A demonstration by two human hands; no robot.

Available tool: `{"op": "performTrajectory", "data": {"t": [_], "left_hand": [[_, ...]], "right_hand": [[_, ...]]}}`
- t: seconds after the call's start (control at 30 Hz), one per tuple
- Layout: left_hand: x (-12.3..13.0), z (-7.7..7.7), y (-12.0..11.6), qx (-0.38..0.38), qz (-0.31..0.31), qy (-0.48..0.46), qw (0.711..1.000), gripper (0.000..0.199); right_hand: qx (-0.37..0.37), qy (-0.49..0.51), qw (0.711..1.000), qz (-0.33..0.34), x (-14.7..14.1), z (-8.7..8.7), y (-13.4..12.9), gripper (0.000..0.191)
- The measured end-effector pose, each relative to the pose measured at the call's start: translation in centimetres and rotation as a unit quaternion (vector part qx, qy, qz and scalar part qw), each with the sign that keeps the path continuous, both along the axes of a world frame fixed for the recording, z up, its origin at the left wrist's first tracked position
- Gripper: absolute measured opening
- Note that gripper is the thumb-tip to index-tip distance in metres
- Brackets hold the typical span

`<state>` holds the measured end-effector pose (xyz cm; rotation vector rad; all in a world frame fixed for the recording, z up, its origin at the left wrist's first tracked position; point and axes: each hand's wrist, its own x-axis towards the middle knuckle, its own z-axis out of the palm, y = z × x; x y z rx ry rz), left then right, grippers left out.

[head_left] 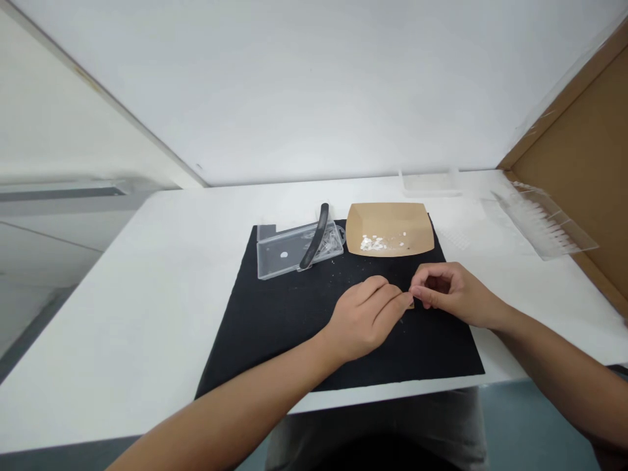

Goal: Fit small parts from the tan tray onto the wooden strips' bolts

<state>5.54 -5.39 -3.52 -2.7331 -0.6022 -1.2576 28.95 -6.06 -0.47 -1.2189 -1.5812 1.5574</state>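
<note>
Over the black mat (275, 327), my left hand (367, 317) and my right hand (449, 293) meet with their fingertips pinched together. A small brownish bit (411, 305) shows just beneath the left fingertips, and its kind is too small to tell. What the pinched fingers hold is mostly hidden by the fingers themselves. Just beyond the hands lies a kraft paper tray (387, 219) with small white flakes (373, 243) in it. To the left, a clear plastic box (269, 261) holds clear false nail tips (328, 242), with a curved black nail file (314, 237) lying across it.
A clear, shallow container (432, 184) stands at the back of the white table (122, 314). On the right lies a clear pack of nail tips (547, 226) by a brown board (579, 150). A faint sheet of small tabs (456, 239) is beside the paper tray.
</note>
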Motion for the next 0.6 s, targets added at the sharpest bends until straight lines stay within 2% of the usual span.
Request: {"op": "performTrajectory", "data": {"t": [0.17,0.37,0.47,0.6], "left_hand": [[-0.1,-0.2,-0.1,-0.005,-0.007,-0.010,1.000,0.024],[0.2,-0.1,-0.1,-0.025,-0.008,-0.034,0.999,0.018],[0.4,-0.1,0.0,-0.047,-0.004,-0.037,0.998,0.017],[0.5,-0.9,0.3,-0.086,0.019,-0.040,0.995,0.026]], "right_hand": [[0.042,-0.033,0.998,0.014,0.5,0.2,-0.1,0.032],[0.106,-0.106,0.988,0.039,1.8,0.3,0.1,0.029],[0.126,-0.138,0.980,0.073,2.1,0.4,0.4,0.028],[0.162,-0.163,0.966,0.118,2.2,0.3,0.6,0.027]]}}
